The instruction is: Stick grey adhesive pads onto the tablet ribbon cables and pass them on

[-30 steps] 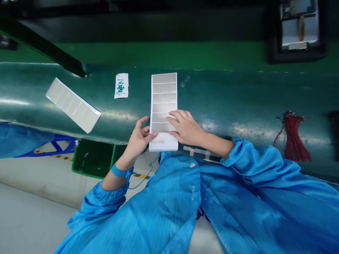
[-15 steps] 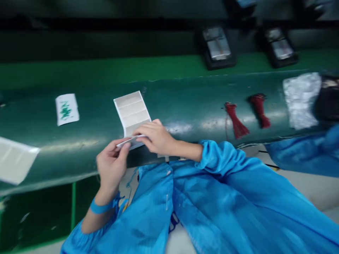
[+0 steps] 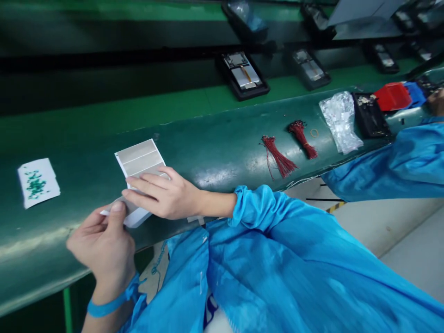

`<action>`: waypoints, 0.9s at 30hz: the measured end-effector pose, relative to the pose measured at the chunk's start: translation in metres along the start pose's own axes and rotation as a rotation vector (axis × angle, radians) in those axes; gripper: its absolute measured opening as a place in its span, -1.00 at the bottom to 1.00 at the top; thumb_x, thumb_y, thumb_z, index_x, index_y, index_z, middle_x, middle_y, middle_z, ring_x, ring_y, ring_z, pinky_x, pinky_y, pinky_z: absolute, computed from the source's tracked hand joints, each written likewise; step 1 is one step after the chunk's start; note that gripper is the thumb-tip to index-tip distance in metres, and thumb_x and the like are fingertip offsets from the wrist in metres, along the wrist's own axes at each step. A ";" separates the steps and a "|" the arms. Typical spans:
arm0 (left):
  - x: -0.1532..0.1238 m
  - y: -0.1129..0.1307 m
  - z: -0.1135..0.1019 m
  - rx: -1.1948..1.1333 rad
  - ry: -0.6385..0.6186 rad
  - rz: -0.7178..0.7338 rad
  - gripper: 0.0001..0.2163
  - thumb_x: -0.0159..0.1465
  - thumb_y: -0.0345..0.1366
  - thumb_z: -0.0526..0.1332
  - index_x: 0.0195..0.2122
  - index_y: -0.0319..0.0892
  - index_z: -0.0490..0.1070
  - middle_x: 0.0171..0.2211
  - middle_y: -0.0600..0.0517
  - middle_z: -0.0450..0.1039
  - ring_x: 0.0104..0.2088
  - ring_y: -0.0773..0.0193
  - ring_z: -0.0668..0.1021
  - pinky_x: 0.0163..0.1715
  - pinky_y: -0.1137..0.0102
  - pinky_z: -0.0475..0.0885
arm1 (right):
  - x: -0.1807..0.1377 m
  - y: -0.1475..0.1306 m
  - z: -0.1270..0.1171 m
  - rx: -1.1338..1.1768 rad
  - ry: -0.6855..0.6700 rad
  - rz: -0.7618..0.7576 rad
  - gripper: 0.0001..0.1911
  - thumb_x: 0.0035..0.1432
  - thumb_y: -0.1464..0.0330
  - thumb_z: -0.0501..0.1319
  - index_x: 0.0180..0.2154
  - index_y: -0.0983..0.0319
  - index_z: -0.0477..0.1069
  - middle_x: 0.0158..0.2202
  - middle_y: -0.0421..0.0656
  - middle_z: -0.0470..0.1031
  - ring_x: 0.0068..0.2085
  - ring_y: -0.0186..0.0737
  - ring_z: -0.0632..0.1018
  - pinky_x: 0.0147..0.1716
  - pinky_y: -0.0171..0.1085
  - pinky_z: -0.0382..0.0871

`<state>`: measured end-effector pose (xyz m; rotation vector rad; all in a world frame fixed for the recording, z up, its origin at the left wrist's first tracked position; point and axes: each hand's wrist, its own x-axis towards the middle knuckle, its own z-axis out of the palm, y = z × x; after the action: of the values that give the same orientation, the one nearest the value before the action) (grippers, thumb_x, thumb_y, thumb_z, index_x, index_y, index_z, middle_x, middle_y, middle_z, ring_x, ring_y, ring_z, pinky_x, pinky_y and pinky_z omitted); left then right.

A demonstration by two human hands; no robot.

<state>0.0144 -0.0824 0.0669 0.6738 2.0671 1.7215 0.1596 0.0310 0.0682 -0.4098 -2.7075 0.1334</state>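
A white sheet of grey rectangular labels [image 3: 139,162] lies on the dark green bench [image 3: 215,143] near its front edge. My right hand [image 3: 163,194] lies flat on the sheet's near half, fingers stretched out to the left. My left hand [image 3: 104,243] is closed in a pinch on the sheet's near left corner, which is lifted off the bench. Both arms wear blue sleeves, and a blue strap circles my left wrist.
A small white card with green specks [image 3: 37,181] lies at the left. Two bundles of red wires [image 3: 279,157], a clear plastic bag [image 3: 340,120] and black trays [image 3: 243,76] sit to the right and behind. Another person's blue sleeve [image 3: 391,162] reaches in at right.
The view has swung right, revealing trays and another person's sleeve. My left hand has dropped lower and peels the sheet's corner; my right hand has flattened on the sheet.
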 end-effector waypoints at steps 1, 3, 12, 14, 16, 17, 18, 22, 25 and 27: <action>0.000 0.001 0.000 -0.008 -0.001 -0.007 -0.86 0.10 -0.15 0.54 -0.41 -0.02 0.64 -0.40 0.10 0.56 -0.42 0.22 0.45 -0.29 0.27 0.47 | -0.002 0.000 0.003 -0.028 0.022 -0.007 -0.49 0.63 0.37 -0.14 0.39 0.09 0.39 0.49 -0.13 0.37 0.44 -0.12 0.42 0.39 0.00 0.23; -0.001 0.003 0.000 0.009 -0.017 -0.031 -0.84 0.09 -0.11 0.54 -0.41 0.00 0.65 -0.41 0.10 0.56 -0.43 0.19 0.47 -0.31 0.24 0.49 | -0.005 -0.002 0.007 -0.060 0.056 -0.006 -0.50 0.63 0.37 -0.12 0.38 0.06 0.39 0.50 -0.17 0.36 0.48 -0.12 0.37 0.45 0.05 0.17; -0.008 0.005 0.000 0.149 -0.100 -0.011 -0.82 0.14 -0.11 0.51 -0.27 -0.02 0.70 -0.43 0.09 0.57 -0.46 0.19 0.45 -0.43 0.33 0.36 | 0.005 -0.008 -0.011 0.183 -0.084 0.273 -0.51 0.64 0.29 -0.15 0.19 0.04 0.53 0.49 -0.25 0.37 0.41 -0.09 0.33 0.36 0.02 0.13; -0.005 0.002 0.001 0.107 -0.105 0.003 -0.78 0.17 -0.06 0.48 -0.32 -0.08 0.68 -0.46 0.06 0.56 -0.49 0.21 0.44 -0.44 0.35 0.35 | 0.004 -0.008 -0.014 0.239 -0.071 0.280 -0.54 0.65 0.27 -0.12 0.12 0.08 0.56 0.45 -0.21 0.41 0.39 -0.08 0.32 0.35 0.00 0.13; -0.001 -0.001 0.001 0.041 -0.118 -0.018 -0.65 0.27 0.07 0.37 -0.35 -0.13 0.68 -0.48 0.02 0.56 -0.50 0.21 0.47 -0.45 0.35 0.37 | 0.002 -0.009 -0.018 0.312 -0.047 0.270 -0.58 0.64 0.24 -0.06 0.06 0.10 0.58 0.41 -0.18 0.45 0.38 -0.09 0.32 0.36 -0.04 0.13; 0.000 -0.002 0.000 0.042 -0.111 -0.027 -0.56 0.33 0.14 0.28 -0.36 -0.15 0.68 -0.48 -0.01 0.57 -0.49 0.19 0.49 -0.46 0.35 0.37 | 0.000 -0.011 -0.020 0.356 -0.024 0.266 -0.60 0.63 0.23 -0.03 0.03 0.10 0.59 0.39 -0.17 0.46 0.37 -0.09 0.32 0.37 -0.05 0.13; 0.000 -0.001 0.000 0.070 -0.096 -0.030 -0.48 0.38 0.19 0.19 -0.36 -0.17 0.68 -0.47 -0.04 0.58 -0.49 0.18 0.51 -0.48 0.35 0.36 | -0.001 -0.012 -0.024 0.403 0.007 0.270 -0.63 0.62 0.23 0.00 0.00 0.10 0.60 0.37 -0.16 0.48 0.36 -0.08 0.33 0.38 -0.05 0.14; -0.001 0.001 -0.005 0.215 -0.096 -0.051 -0.30 0.42 0.34 0.04 -0.37 -0.19 0.67 -0.50 -0.09 0.55 -0.50 0.19 0.53 -0.54 0.35 0.31 | -0.001 -0.010 -0.039 0.587 0.141 0.381 -0.69 0.56 0.26 0.08 -0.09 0.17 0.59 0.27 -0.04 0.50 0.30 -0.04 0.39 0.37 0.03 0.20; -0.002 -0.001 -0.011 0.196 -0.220 -0.124 -0.30 0.42 0.36 0.05 -0.28 -0.17 0.71 -0.41 -0.10 0.61 -0.45 0.18 0.55 -0.48 0.34 0.37 | 0.000 0.004 -0.041 0.770 0.201 0.478 -0.70 0.53 0.26 0.10 -0.13 0.22 0.57 0.20 0.02 0.49 0.26 -0.05 0.43 0.28 0.02 0.30; -0.001 -0.005 -0.016 0.164 -0.281 -0.129 -0.40 0.42 0.29 0.14 -0.21 -0.15 0.71 -0.32 -0.08 0.63 -0.37 0.17 0.57 -0.41 0.35 0.40 | -0.001 0.014 -0.036 0.922 0.240 0.519 -0.76 0.47 0.24 0.19 -0.17 0.23 0.56 0.12 0.01 0.51 0.23 -0.04 0.46 0.18 -0.04 0.37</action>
<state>0.0059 -0.0966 0.0649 0.7648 2.0179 1.3154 0.1784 0.0454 0.0987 -0.7387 -1.9564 1.3003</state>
